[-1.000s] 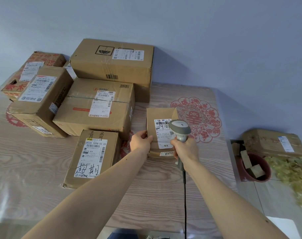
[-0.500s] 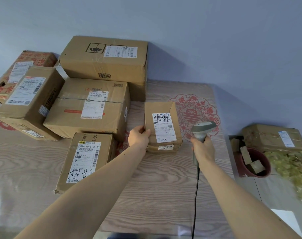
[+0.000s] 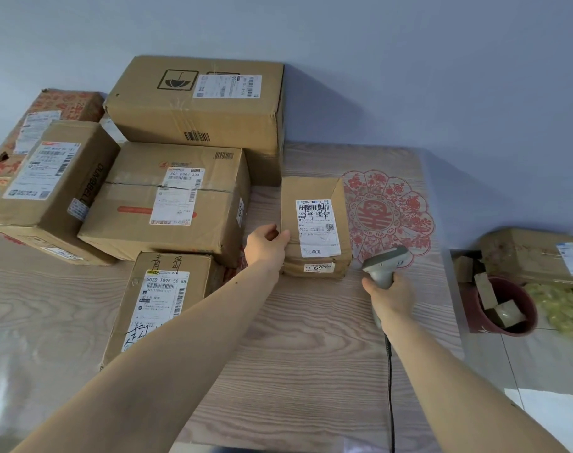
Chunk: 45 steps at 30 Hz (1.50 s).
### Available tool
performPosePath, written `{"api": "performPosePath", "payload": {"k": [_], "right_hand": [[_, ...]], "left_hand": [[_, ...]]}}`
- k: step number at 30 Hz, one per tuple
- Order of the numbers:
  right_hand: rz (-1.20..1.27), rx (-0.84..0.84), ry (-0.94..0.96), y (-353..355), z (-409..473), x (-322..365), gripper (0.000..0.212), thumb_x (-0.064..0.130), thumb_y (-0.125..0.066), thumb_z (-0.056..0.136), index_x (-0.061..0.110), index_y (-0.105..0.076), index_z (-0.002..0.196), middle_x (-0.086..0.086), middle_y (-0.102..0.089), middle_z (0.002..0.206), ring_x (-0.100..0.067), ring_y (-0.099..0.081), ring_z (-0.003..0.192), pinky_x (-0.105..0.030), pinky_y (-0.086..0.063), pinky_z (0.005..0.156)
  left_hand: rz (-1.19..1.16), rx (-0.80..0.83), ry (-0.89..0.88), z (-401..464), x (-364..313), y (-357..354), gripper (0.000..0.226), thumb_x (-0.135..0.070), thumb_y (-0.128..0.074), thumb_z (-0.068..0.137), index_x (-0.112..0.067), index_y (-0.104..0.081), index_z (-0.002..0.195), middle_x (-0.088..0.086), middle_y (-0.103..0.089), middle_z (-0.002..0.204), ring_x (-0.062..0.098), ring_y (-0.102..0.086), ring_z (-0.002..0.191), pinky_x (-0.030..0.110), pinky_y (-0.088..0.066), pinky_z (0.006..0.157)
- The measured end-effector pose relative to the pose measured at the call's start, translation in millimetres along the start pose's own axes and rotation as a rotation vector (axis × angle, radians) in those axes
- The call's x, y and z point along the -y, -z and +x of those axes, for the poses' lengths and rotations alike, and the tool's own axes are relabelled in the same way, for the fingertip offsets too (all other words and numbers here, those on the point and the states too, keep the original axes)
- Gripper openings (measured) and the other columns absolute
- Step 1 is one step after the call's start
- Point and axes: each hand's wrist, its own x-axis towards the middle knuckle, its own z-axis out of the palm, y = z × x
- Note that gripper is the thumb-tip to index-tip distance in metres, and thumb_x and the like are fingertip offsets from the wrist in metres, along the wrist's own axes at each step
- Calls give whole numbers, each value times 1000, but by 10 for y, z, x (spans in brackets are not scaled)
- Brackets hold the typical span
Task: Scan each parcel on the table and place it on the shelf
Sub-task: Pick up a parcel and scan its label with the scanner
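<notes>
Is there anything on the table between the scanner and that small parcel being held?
No. The head view shows only bare wood-grain table between the scanner and the small parcel.

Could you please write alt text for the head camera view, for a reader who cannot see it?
The left hand grips a small labelled parcel on a wood-grain table, while the right hand holds a corded scanner beside it. Larger cardboard boxes crowd the table's left.

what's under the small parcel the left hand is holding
The small parcel rests on the wood-grain table, beside the red paper-cut. Whatever lies directly beneath it is covered.
</notes>
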Motion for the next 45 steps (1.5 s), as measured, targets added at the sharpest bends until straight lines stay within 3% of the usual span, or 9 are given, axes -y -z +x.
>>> {"api": "performPosePath", "payload": {"k": [11,14,18,20,21,23,25,31,45], "right_hand": [[-168,76,-56,19,52,28,62,36,-83,75,1,-56,118,-19,-59,124,-37,-53,119,-48,-45,100],[-151,-54,-93,83,-106,248,81,32,-86,72,-1,-42,132,-19,-43,137,-36,-41,129,-46,-40,104],[-55,-313,101,92,-328,568,63,22,-80,71,6,-46,122,-12,-47,126,-29,-47,114,-45,-45,96],[-19,-241,200,40,-361,707,45,26,-72,80,10,-54,119,-5,-56,117,-24,-54,107,-39,-46,86],[-27,-165,224,9,-378,775,41,32,-67,85,11,-56,119,-2,-59,114,-22,-56,105,-35,-44,83],[-68,-15,247,-78,-387,883,46,44,-58,91,11,-56,124,-1,-62,114,-23,-58,106,-35,-44,85],[-98,100,235,-187,-368,944,47,47,-53,96,8,-56,122,-5,-63,114,-27,-58,107,-35,-42,86],[-159,147,233,-298,-324,1001,38,34,-47,102,1,-63,112,-14,-66,112,-33,-59,107,-30,-33,76],[-121,7,310,-77,-621,1399,27,26,-50,98,4,-61,86,-8,-62,84,-27,-54,78,-32,-35,65]], "left_hand": [[3,0,18,-2,19,14,46,-27,-69,92,-14,-60,135,1,-66,124,17,-60,113,24,-43,88],[5,8,25,-7,25,19,44,-29,-68,92,-15,-61,134,0,-67,123,17,-61,112,26,-47,89],[7,29,29,-15,11,10,28,-30,-66,93,-17,-68,118,-3,-68,108,17,-61,104,26,-45,83],[20,45,16,-22,-3,8,6,-29,-64,93,-25,-66,89,-7,-64,89,17,-58,94,28,-44,79],[37,64,7,-20,-10,9,8,-30,-64,93,-25,-64,88,-6,-64,90,18,-58,95,29,-44,78],[68,137,9,-23,-38,18,34,-35,-61,95,-18,-62,125,1,-64,119,22,-58,112,30,-44,83],[104,198,46,-38,-82,21,56,-35,-57,98,-15,-42,148,3,-54,139,23,-53,123,28,-42,87],[139,248,1,-33,-50,11,29,-22,-54,100,-14,-58,128,-1,-64,113,17,-58,99,27,-44,79],[91,290,-152,-180,-456,280,32,-18,-53,98,-22,-61,129,0,-69,115,21,-64,106,39,-53,95]]}}
